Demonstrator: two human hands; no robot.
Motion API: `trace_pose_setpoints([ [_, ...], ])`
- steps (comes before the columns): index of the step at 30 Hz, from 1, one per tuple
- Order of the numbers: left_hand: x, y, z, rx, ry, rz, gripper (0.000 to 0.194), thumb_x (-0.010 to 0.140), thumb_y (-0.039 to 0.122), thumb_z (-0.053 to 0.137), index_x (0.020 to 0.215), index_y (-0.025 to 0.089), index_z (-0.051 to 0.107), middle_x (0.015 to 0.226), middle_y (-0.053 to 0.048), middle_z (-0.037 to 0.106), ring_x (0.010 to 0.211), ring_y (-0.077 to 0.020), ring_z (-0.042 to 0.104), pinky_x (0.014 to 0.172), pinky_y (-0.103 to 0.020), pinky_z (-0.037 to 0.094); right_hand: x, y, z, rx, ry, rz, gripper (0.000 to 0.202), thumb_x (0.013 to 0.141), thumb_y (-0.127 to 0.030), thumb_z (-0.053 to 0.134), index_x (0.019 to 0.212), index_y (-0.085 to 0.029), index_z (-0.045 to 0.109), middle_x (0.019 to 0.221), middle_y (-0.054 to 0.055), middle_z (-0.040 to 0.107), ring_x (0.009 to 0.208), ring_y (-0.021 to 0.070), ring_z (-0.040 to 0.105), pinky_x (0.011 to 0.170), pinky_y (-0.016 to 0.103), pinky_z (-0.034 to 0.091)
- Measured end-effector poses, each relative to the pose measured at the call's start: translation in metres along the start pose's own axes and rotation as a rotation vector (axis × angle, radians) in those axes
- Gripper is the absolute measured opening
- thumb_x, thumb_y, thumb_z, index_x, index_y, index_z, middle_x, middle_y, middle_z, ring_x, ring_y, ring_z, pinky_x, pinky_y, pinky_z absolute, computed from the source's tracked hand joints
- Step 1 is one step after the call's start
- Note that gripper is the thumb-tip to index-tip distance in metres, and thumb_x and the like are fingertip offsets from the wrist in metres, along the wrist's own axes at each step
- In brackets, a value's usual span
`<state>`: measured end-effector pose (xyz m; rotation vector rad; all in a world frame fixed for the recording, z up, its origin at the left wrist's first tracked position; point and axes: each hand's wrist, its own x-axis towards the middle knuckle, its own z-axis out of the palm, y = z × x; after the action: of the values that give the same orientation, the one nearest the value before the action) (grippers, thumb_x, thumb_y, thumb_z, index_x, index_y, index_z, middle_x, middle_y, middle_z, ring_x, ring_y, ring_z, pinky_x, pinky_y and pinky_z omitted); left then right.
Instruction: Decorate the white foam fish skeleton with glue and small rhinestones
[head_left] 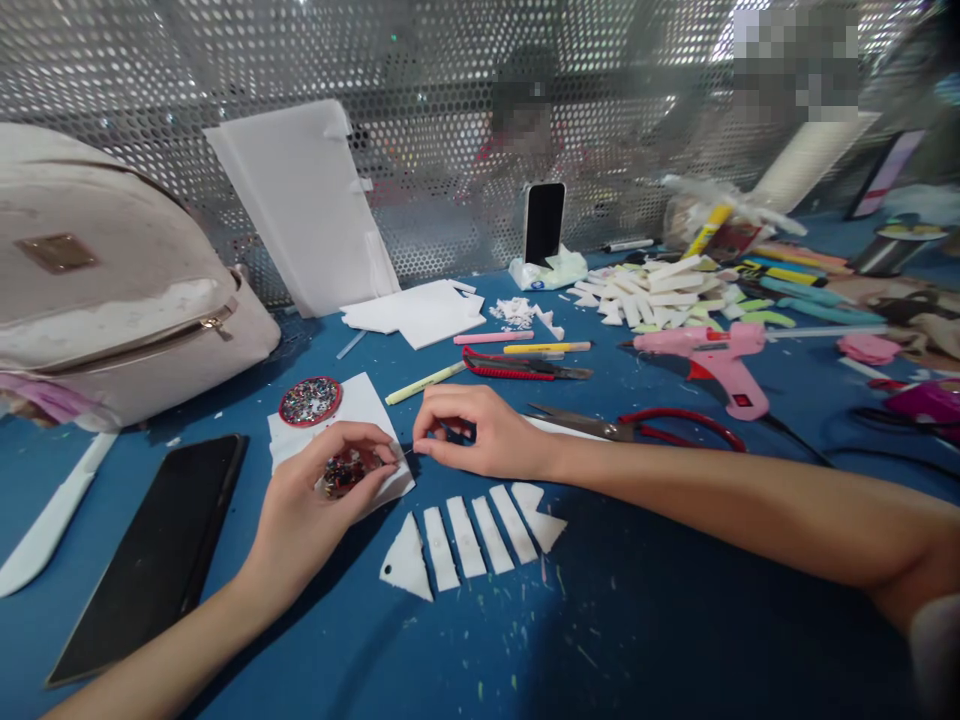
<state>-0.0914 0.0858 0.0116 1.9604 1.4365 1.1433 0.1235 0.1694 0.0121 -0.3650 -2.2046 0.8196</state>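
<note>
My left hand point(322, 490) is closed in a pinch over a white sheet point(367, 400), its fingertips on one end of a thin, thread-like strand. Facing it, my right hand point(480, 435) pinches near the strand's other end; what exactly it grips is too small to name. Small dark and red beads point(343, 474) show under my left fingers. Behind them a round red-rimmed dish point(310, 400) of mixed beads rests on the sheet. Nearer me lie white foam pieces laid out as a fish, with a head point(407, 562), several strips point(468, 536) and a tail point(540, 515).
Scissors point(622, 428), a red cutter point(510, 367) and markers point(427, 382) lie beyond my hands. A pink glue gun point(709, 350) and foam scraps point(675, 290) sit at right. At left are a black phone point(154, 560), a white knife point(52, 520) and a backpack point(120, 290).
</note>
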Motion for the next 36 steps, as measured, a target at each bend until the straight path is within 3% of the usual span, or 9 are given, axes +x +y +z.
trace_pose_setpoints([
  [15,-0.0001,0.0004,-0.0006,0.014,-0.007,0.011,0.01,0.091,0.024,0.066,0.101,0.026,0.067,0.091,0.003,0.072,0.08,-0.0127,0.067,0.075,-0.023,0.053,-0.0008,0.0022,0.0009,-0.014,-0.029,0.009,0.009,0.091,-0.019,0.064,0.083,-0.016,0.064,0.075,-0.001,0.054,0.07,0.0119,0.05,0.065,0.025,0.04],
  [28,-0.0005,-0.0011,-0.0016,0.066,-0.048,0.061,0.008,0.088,0.031,0.072,0.081,0.029,0.074,0.081,0.004,0.074,0.076,-0.0165,0.067,0.074,-0.029,0.048,-0.0003,0.0022,0.0008,-0.062,-0.15,-0.022,0.009,0.092,-0.022,0.064,0.086,-0.015,0.066,0.076,-0.001,0.054,0.07,0.0111,0.051,0.066,0.024,0.039],
  [36,-0.0021,-0.0034,0.0016,0.128,-0.028,0.103,0.003,0.089,0.029,0.07,0.09,0.027,0.071,0.084,0.003,0.075,0.074,-0.0156,0.069,0.067,-0.025,0.051,-0.0007,0.0011,-0.0009,-0.044,-0.195,-0.008,0.008,0.09,-0.021,0.066,0.097,-0.017,0.066,0.073,-0.004,0.049,0.068,0.0107,0.048,0.066,0.023,0.037],
])
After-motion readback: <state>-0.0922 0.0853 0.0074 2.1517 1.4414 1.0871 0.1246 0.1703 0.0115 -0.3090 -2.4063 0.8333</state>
